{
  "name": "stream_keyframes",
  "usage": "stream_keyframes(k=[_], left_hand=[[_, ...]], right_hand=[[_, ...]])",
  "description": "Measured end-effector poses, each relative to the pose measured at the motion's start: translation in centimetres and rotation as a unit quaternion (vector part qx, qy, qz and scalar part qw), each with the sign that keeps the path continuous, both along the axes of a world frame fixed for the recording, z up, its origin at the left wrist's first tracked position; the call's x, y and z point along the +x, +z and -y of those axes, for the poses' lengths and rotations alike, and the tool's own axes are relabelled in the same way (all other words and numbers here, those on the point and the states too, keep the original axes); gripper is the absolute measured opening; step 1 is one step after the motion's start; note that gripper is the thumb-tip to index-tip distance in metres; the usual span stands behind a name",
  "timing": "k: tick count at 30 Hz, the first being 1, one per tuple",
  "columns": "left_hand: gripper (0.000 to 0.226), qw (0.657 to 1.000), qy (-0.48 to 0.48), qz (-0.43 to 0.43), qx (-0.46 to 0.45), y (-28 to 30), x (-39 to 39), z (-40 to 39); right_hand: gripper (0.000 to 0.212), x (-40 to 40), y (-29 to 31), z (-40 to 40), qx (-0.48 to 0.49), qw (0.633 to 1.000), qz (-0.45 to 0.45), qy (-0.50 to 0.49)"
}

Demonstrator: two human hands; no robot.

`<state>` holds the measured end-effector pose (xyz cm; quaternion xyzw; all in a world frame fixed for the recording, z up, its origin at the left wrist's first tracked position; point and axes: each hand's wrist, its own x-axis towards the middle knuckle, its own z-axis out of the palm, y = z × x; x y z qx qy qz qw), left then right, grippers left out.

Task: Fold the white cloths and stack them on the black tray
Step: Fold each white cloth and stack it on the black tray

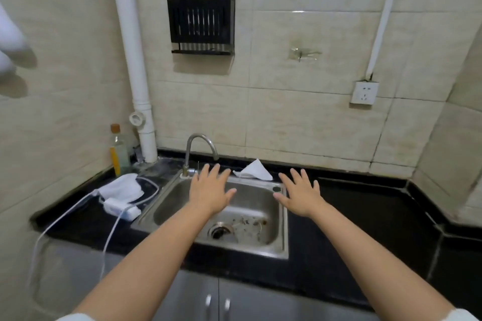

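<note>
Black kitchen counter (pixel 365 216) round steel sink (pixel 283 242), left hand (pixel 210 194) and right hand (pixel 301 197) spread, holding nothing; white cloths unfolded: one (pixel 254 171) behind sink, another (pixel 121 187) at left; no black tray visible.

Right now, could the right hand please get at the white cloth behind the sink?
Probably yes: the right hand hovers open just short of the white cloth behind the sink, with nothing visible between them.
</note>
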<state>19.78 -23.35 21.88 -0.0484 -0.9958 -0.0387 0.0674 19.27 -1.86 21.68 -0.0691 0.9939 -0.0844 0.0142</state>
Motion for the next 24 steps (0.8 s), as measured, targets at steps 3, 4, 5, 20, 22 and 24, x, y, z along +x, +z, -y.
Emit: stream_keyframes(k=[3,4,5,20,22,24], left_hand=[[0.061,0.999,-0.02,0.022,0.015,-1.0,-7.8,-0.2],[0.061,0.999,-0.027,0.032,0.017,-1.3,-9.7,-0.4],[0.061,0.998,-0.034,0.045,0.02,-1.8,-11.9,-0.6],[0.057,0.983,-0.012,0.178,0.034,-13.6,-34.3,-2.4],[0.056,0.98,-0.008,0.195,0.035,-15.4,-37.1,-2.8],[0.055,0.977,-0.007,0.208,0.043,-17.2,-39.2,-3.0]], right_hand=[[0.062,-7.3,-1.3,1.2,-0.012,1.0,0.024,-0.015],[0.061,-9.0,-1.7,1.4,-0.012,0.999,0.032,-0.016],[0.061,-11.0,-2.3,1.6,-0.012,0.999,0.044,-0.019],[0.057,-37.0,-16.0,2.6,-0.006,0.99,0.14,0.001],[0.055,-39.9,-18.2,2.6,-0.019,0.99,0.142,0.002],[0.051,-42.3,-19.9,2.6,-0.026,0.992,0.125,0.012]])
